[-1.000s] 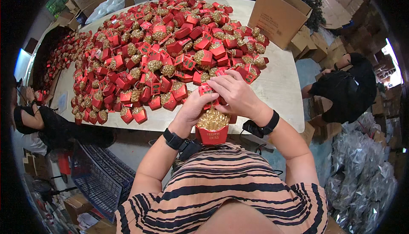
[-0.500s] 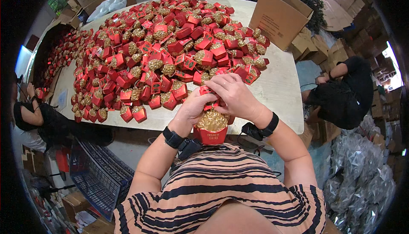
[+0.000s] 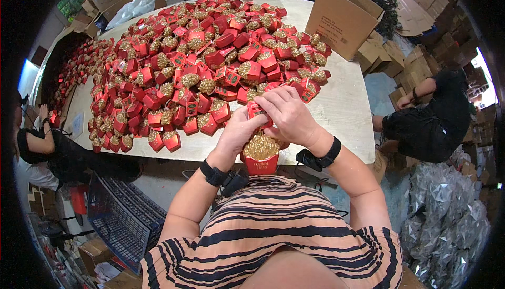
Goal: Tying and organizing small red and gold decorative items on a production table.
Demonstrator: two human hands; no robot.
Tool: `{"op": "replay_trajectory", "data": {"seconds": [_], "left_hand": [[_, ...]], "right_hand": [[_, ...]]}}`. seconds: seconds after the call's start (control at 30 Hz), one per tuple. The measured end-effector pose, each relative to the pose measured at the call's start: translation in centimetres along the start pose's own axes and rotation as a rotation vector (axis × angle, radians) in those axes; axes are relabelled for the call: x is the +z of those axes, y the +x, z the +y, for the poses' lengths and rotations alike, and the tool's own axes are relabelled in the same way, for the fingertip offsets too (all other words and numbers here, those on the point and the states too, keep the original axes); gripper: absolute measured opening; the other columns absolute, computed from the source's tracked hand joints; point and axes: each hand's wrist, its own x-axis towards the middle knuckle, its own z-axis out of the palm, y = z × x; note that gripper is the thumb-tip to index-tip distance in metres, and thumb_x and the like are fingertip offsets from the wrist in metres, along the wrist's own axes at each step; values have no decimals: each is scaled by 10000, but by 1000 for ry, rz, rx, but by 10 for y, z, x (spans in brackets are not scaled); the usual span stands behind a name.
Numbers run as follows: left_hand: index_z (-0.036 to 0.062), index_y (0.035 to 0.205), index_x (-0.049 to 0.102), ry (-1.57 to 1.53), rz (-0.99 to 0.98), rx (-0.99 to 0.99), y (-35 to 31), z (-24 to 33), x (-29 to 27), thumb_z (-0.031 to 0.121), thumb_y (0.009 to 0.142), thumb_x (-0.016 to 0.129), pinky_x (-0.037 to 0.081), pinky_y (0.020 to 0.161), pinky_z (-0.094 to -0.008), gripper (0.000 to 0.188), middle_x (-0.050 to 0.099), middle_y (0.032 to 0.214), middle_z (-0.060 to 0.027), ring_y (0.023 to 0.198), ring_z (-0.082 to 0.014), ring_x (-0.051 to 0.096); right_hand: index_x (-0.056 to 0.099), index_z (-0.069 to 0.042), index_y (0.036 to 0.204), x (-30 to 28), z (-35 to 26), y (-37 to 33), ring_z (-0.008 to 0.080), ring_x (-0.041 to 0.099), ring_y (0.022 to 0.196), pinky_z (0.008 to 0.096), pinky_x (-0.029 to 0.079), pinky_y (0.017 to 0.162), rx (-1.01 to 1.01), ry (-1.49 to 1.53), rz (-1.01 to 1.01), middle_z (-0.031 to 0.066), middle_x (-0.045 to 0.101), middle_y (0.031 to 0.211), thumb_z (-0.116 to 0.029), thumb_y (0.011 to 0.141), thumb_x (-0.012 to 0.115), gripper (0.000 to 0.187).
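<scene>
A long, pale, round-cornered table (image 3: 347, 126) is carrying a broad heap of red, gold-topped ornaments (image 3: 189, 73). A tall, open brown cardboard carton (image 3: 339, 20) is standing toward the far right. Over the near edge, the person's bare right hand (image 3: 289, 114) and left hand (image 3: 236, 132) are meeting. Nearer the body, a red, box-shaped ornament with a glittery gold top (image 3: 261, 155) is showing just beside them. Between the hands, a small glossy red piece (image 3: 255, 111) is peeking out: left thumb and fingers are clamping it; right fingers, bunched together, are curling over it, their grip hidden.
</scene>
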Motion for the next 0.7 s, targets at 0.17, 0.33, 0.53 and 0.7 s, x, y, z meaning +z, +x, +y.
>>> {"op": "replay_trajectory", "data": {"seconds": [0.17, 0.33, 0.53, 0.7], "left_hand": [[19, 1045, 569, -21, 24, -52, -1, -2, -4, 130, 866, 577, 487, 694, -246, 211, 621, 941, -34, 811, -96, 597], [28, 1059, 567, -14, 45, -81, 1, 9, 4, 148, 893, 542, 489, 700, -248, 207, 619, 955, -39, 839, -97, 595], [22, 1047, 562, 67, 57, -7, 2, 13, 10, 160, 911, 520, 490, 686, -255, 198, 618, 913, -44, 808, -103, 590], [7, 905, 570, 17, 181, -72, 6, 18, 14, 159, 903, 532, 477, 576, -246, 156, 583, 701, -33, 623, -114, 567]], "right_hand": [[533, -37, 1110, -1, -4, 3, 270, 523, 935, 409, 384, 858, 14, -35, 68, 87, 546, 997, -187, 501, 754, 665], [536, -53, 1129, 0, -2, 3, 258, 531, 913, 405, 382, 857, 50, -25, 99, 79, 545, 992, -199, 496, 763, 688], [543, -68, 1131, -9, 5, 2, 259, 535, 936, 391, 380, 876, 68, 75, 118, 88, 553, 1010, -205, 560, 763, 628], [585, -33, 976, -12, 19, -11, 263, 561, 884, 357, 438, 813, 287, 382, 197, 122, 571, 940, -110, 698, 676, 303]]}}
